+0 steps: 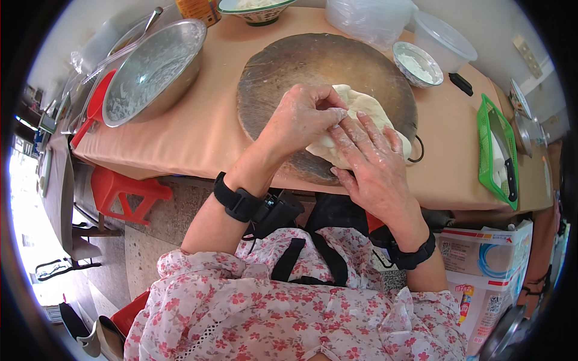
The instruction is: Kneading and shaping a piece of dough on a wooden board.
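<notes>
One left hand [304, 118] at dough [364, 103], grip unclear, right hand [374, 162] spread, far board edge [316, 38] well apart

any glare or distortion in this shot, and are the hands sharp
Head view: the far left is blown out white, and a small highlight shows inside the metal bowl; head view: the front edge of the tablecloth bows with the fisheye; head view: left hand, right hand and dough look fairly sharp.

The tan-covered table [220, 102] holds a board [325, 60], metal bowl [180, 83] and green basket [486, 147].
</notes>
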{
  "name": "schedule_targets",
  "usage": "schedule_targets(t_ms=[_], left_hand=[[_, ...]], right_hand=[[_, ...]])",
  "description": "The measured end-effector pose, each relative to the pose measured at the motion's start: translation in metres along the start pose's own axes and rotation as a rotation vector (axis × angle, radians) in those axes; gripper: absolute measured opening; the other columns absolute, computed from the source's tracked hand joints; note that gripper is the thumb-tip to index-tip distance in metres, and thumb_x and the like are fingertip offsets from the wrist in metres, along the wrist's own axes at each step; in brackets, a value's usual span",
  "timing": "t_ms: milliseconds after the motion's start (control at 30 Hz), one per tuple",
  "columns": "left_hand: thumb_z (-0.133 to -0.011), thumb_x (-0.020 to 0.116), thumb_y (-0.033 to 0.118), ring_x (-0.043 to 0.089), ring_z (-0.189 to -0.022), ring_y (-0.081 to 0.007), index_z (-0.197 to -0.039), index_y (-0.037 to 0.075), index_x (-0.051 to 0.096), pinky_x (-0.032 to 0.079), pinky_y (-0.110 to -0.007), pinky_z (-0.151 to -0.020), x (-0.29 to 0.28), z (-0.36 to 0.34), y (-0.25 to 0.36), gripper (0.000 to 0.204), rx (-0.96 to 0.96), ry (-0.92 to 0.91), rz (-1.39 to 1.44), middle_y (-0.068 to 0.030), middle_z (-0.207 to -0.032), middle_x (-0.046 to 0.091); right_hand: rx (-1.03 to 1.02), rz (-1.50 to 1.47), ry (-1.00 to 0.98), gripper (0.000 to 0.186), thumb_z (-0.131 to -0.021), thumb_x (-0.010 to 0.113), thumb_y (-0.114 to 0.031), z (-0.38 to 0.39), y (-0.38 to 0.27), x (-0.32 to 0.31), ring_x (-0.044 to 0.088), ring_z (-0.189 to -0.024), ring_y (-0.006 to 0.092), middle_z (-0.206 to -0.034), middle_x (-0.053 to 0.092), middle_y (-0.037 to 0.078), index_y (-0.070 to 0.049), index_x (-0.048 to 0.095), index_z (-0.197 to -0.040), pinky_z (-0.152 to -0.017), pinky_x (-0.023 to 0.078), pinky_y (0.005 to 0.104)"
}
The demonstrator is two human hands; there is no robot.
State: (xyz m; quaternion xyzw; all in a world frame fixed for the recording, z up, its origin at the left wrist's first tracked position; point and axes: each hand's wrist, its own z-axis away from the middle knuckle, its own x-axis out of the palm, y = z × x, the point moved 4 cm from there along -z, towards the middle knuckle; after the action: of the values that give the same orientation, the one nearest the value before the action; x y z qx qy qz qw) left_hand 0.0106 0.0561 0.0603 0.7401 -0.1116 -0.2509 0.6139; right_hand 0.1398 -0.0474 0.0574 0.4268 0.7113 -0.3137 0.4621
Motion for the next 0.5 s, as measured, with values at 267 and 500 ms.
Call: schedule_targets(t_ms=[267, 500], left_hand=[[-0.089, 0.064, 0.010, 0.060, -0.072, -0.0074, -0.100, -0.003, 0.070, 0.050, -0.022, -0.065, -0.0037, 0.0007, -0.0018, 0.018, -0.062, -0.028, 0.096, -0.0030, -0.082, 0.067], [-0.085, 0.066, 0.007, 0.062, -0.075, -0.0089, -0.100, -0.004, 0.070, 0.050, -0.022, -0.069, -0.0048, 0.0002, -0.0030, 0.019, -0.063, -0.076, 0.116, -0.0048, -0.085, 0.068]], right_hand=[[-0.001, -0.017, 0.013, 0.069, -0.079, 0.072, -0.028, 0.0000, -0.0006, -0.0013, 0.040, -0.136, 0.0306, -0.147, 0.045, 0.007, -0.014, 0.048, -0.142, -0.103, 0.035, 0.0553], [-0.003, -0.002, -0.004, 0.068, -0.078, 0.073, -0.028, 0.0000, 0.0001, -0.0011, 0.040, -0.135, 0.0299, -0.147, 0.045, 0.006, -0.014, 0.049, -0.140, -0.102, 0.035, 0.0543]])
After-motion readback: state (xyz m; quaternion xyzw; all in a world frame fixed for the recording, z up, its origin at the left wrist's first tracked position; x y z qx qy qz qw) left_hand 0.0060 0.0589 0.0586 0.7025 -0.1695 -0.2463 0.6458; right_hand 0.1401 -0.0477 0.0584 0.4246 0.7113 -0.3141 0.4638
